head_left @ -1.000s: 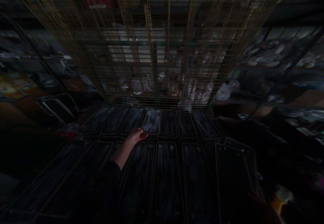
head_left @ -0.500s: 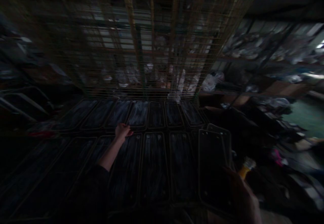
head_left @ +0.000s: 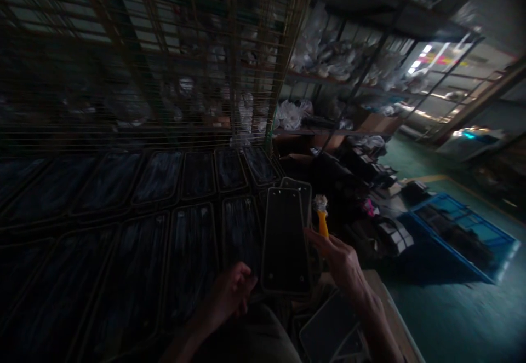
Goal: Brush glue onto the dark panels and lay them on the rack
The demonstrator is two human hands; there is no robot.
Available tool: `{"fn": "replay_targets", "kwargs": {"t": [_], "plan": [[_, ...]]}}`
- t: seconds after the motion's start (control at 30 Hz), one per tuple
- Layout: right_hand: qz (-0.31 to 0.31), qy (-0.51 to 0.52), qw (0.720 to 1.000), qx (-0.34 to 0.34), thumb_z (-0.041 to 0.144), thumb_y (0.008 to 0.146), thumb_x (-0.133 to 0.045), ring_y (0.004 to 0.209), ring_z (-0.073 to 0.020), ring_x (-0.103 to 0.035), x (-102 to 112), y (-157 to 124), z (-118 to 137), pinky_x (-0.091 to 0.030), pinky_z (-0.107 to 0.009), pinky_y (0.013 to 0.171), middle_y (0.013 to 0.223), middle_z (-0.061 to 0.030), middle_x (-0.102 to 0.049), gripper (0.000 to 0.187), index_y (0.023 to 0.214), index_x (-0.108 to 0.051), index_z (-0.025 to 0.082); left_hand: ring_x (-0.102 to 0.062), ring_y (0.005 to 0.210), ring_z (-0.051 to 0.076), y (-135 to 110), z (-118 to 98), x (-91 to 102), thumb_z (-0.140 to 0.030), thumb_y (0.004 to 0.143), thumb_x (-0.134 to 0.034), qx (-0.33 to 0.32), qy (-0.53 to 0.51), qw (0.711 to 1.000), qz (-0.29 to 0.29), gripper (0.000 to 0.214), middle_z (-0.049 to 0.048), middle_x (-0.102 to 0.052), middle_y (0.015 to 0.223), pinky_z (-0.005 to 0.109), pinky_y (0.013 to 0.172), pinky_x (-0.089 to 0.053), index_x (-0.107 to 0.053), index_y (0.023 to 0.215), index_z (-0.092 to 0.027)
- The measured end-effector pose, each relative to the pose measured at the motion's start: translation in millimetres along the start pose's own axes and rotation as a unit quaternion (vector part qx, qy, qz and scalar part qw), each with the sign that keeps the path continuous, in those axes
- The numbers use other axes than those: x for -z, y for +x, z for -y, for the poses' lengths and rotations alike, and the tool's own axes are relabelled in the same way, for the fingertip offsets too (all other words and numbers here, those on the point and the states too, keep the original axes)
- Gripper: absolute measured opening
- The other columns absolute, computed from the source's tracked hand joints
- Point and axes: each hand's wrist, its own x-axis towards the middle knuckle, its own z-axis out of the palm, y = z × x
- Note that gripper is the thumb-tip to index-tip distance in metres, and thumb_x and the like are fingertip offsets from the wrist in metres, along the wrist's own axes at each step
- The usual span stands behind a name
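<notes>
I have right hand (head_left: 344, 261) closed round yellow-handled brush (head_left: 323, 223), bristles beyond fingers; fingertips by right edge of dark panel (head_left: 286, 242). Left hand (head_left: 230, 293) just off panel's lower left, fingers loosely curled; I can't tell if pinching anything. Streaked panels (head_left: 192, 256) in rows beyond and left of left hand.

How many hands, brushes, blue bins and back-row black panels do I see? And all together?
Hands: 2 (left hand, right hand)
Brush: 1
Blue bin: 1
Back-row panels: 7, the leftmost cut off by the picture's edge
Total: 11
</notes>
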Motion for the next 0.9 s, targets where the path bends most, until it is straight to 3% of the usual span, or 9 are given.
{"fn": "replay_targets", "kwargs": {"t": [0.07,0.13,0.23,0.37,0.5,0.63,0.77,0.9], "plan": [[0.012,-0.002,1.0,-0.003,0.03,0.101,-0.038,0.076,-0.0147,-0.064,15,9,0,-0.054,-0.022,0.067,0.09,-0.0041,-0.061,0.038,0.135,-0.054,0.028,-0.057,0.041,0.013,1,3,-9.0,-0.054,0.085,-0.051,-0.016,0.05,0.998,-0.03,0.033,-0.0025,-0.061,0.066,0.022,0.039,-0.036,-0.054,0.09,-0.022],[0.001,-0.01,1.0,-0.004,0.032,0.101,-0.04,0.073,-0.0128,-0.062,23,17,-1,-0.052,-0.019,0.063,0.09,-0.0036,-0.058,0.037,0.134,-0.056,0.027,-0.057,0.044,0.013,2,-3,-6.0,-0.052,0.088,-0.05,-0.06,0.114,0.989,-0.069,0.031,-0.0017,-0.063,0.068,0.023,0.045,-0.04,-0.056,0.09,-0.022],[-0.057,0.005,0.998,-0.007,0.032,0.101,-0.042,0.077,-0.013,-0.062,19,29,-3,-0.052,-0.02,0.066,0.095,-0.0042,-0.058,0.033,0.129,-0.06,0.026,-0.062,0.057,0.014,16,-30,4.9,-0.046,0.089,-0.052,-0.147,0.215,0.957,-0.128,0.025,-0.0004,-0.066,0.072,0.023,0.055,-0.043,-0.061,0.092,-0.022],[-0.169,0.083,0.982,-0.011,0.026,0.1,-0.044,0.09,-0.0156,-0.063,-6,31,-4,-0.053,-0.024,0.079,0.103,-0.0056,-0.06,0.028,0.121,-0.063,0.024,-0.066,0.075,0.014,76,-86,9.5,-0.031,0.09,-0.054,-0.237,0.346,0.892,-0.168,0.015,-0.0003,-0.07,0.082,0.022,0.066,-0.044,-0.065,0.096,-0.022],[-0.193,0.129,0.972,-0.042,0.021,0.1,-0.044,0.095,-0.0165,-0.064,-35,14,-2,-0.052,-0.026,0.085,0.106,-0.0054,-0.063,0.03,0.125,-0.059,0.024,-0.065,0.083,0.017,149,-127,-1.4,-0.028,0.088,-0.058,-0.24,0.398,0.86,-0.21,0.018,0.0037,-0.07,0.09,0.025,0.074,-0.043,-0.066,0.102,-0.02],[-0.18,0.138,0.972,-0.063,0.016,0.099,-0.041,0.102,-0.0176,-0.063,-61,-10,-5,-0.052,-0.025,0.086,0.113,-0.0062,-0.064,0.035,0.13,-0.056,0.024,-0.064,0.088,0.02,190,-134,-16.5,-0.034,0.087,-0.061,-0.245,0.448,0.831,-0.22,0.021,0.0063,-0.068,0.099,0.027,0.074,-0.042,-0.069,0.101,-0.021],[-0.195,0.11,0.972,-0.073,0.015,0.098,-0.039,0.098,-0.0183,-0.065,-78,-26,-14,-0.053,-0.024,0.079,0.111,-0.0087,-0.065,0.036,0.129,-0.056,0.022,-0.064,0.087,0.02,205,-130,-24.4,-0.034,0.088,-0.059,-0.252,0.474,0.816,-0.213,0.018,0.0066,-0.066,0.097,0.028,0.071,-0.041,-0.071,0.093,-0.022],[-0.198,0.081,0.973,-0.08,0.013,0.098,-0.036,0.093,-0.0181,-0.066,-82,-30,-17,-0.053,-0.024,0.075,0.108,-0.0098,-0.064,0.037,0.126,-0.058,0.021,-0.064,0.085,0.021,216,-129,-26.9,-0.032,0.09,-0.055,-0.255,0.469,0.818,-0.212,0.018,0.007,-0.066,0.094,0.029,0.071,-0.042,-0.069,0.088,-0.02]]}}
